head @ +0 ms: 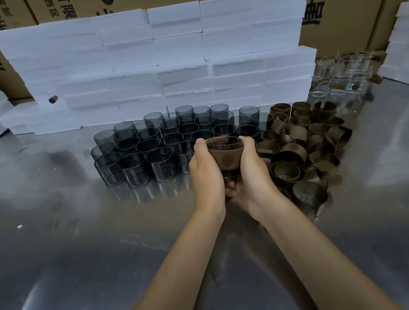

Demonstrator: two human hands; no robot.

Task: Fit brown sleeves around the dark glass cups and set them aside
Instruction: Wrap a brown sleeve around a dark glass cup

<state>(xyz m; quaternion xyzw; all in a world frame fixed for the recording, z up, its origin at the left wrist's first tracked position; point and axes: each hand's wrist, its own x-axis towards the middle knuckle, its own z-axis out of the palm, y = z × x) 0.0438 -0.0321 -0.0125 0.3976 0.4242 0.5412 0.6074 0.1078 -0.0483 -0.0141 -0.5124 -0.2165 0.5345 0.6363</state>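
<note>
Holding one dark glass cup (224,144) up over the shiny metal tabletop (84,262), between both hands. Left hand (206,171) curled tight round the left side of it, right hand (253,170) curled tight round the right side, fingers meeting under the bottom. Brown soft sleeve (226,156) already wrapped round the middle of this cup, with a small round mark on the front. Dark rim showing above the sleeve, dark base peeking out below. Looks snug, so probably ready to put down.

Lots left to do. Big bunch of bare dark glass cups (163,143) standing close together just behind the hands. Messy pile of empty brown sleeves (303,147) to the right. No finished cups seen set aside anywhere.
</note>
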